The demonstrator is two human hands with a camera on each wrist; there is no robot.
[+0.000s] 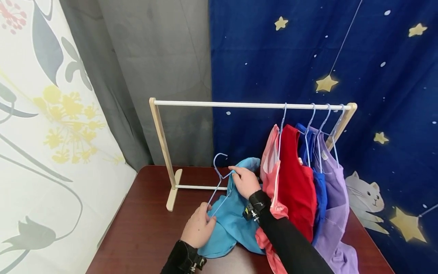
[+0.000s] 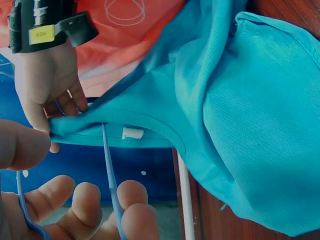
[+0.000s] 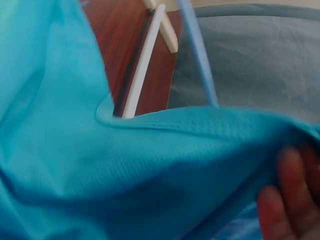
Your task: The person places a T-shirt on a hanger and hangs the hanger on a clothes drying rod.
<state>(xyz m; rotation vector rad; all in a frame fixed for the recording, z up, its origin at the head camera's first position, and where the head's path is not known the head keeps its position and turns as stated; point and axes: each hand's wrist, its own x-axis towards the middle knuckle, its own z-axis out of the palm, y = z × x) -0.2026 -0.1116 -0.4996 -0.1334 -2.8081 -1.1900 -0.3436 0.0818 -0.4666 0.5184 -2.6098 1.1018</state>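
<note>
A light blue hanger (image 2: 111, 170) stands tilted with its hook up, and my left hand (image 1: 199, 226) grips its lower end. My right hand (image 1: 244, 182) pinches the neckline edge of a turquoise garment (image 1: 219, 238) near the hanger's upper arm. In the left wrist view, one hanger bar runs into the garment's opening, close to a small white tag (image 2: 133, 133). The rest of the garment hangs down in folds onto the table. Turquoise cloth hides part of my right fingers in the right wrist view.
A wooden rack with a white rail (image 1: 219, 104) stands on the brown table (image 1: 137, 232). On its right end hang a coral garment (image 1: 270, 163), a red one (image 1: 295, 182), a blue one (image 1: 320, 205) and a purple one (image 1: 335, 205), beside my right arm.
</note>
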